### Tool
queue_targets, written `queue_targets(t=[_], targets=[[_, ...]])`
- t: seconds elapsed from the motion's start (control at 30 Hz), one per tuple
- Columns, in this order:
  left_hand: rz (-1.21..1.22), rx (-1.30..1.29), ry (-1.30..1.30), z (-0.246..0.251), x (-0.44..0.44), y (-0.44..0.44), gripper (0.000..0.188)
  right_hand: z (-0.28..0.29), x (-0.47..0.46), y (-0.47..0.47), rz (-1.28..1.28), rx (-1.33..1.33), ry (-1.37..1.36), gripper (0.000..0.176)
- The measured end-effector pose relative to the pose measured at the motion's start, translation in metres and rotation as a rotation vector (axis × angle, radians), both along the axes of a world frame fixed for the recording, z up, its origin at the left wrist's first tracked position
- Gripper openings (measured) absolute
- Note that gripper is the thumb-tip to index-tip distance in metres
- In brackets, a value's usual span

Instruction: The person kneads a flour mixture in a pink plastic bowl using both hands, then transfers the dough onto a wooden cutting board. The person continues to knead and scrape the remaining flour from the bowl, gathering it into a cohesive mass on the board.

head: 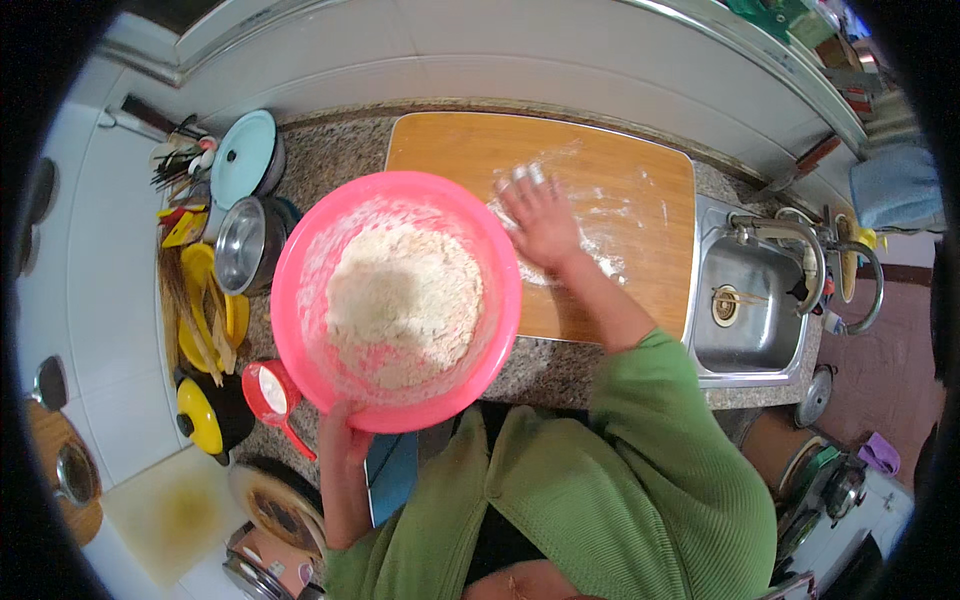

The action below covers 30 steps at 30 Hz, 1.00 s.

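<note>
My left hand (343, 420) grips the near rim of a large pink plastic basin (499, 337); the fingers underneath are hidden. Inside the basin lies a heap of pale, crumbly flour dough (420, 277), with flour dusted up the wall. To the right, my right hand (536, 217) is spread over a wood-grain board (645, 225), its fingertips white with flour. Loose flour (607, 262) is smeared across the board around that hand. The basin overlaps the board's left part. Whether the palm presses on the board or hovers just above cannot be told.
A steel sink (742, 345) with a curved faucet (806, 247) adjoins the board's right edge. At left stand a steel bowl (244, 247), a light-blue lid (244, 157), yellow containers (196, 277) and a black pot with a yellow lid (201, 424). A red-handled scoop (274, 394) holds white powder.
</note>
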State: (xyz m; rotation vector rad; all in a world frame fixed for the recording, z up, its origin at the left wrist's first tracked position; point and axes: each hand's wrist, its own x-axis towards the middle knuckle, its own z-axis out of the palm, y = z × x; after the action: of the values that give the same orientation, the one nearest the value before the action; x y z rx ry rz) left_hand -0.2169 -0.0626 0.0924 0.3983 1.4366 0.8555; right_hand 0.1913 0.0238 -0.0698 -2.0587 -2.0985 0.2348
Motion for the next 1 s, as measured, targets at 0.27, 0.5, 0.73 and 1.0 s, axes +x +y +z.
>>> queue_targets(t=[0.27, 0.5, 0.73, 1.0], targets=[[-0.126, 0.056, -0.019, 0.003, 0.017, 0.045, 0.051, -0.003, 0.051, -0.056, 0.117, 0.054, -0.108, 0.059], [-0.274, 0.091, 0.064, 0.013, 0.035, 0.068, 0.05, 0.102, -0.003, -0.019, 0.093, -0.067, 0.645, 0.073], [-0.398, 0.235, 0.111, 0.024, 0.064, 0.074, 0.056, 0.097, -0.125, 0.001, 0.226, 0.048, 0.283, 0.118], [-0.453, 0.339, 0.203, 0.023, 0.073, 0.07, 0.053, 0.087, -0.1, 0.038, 0.086, 0.069, 0.813, 0.098]])
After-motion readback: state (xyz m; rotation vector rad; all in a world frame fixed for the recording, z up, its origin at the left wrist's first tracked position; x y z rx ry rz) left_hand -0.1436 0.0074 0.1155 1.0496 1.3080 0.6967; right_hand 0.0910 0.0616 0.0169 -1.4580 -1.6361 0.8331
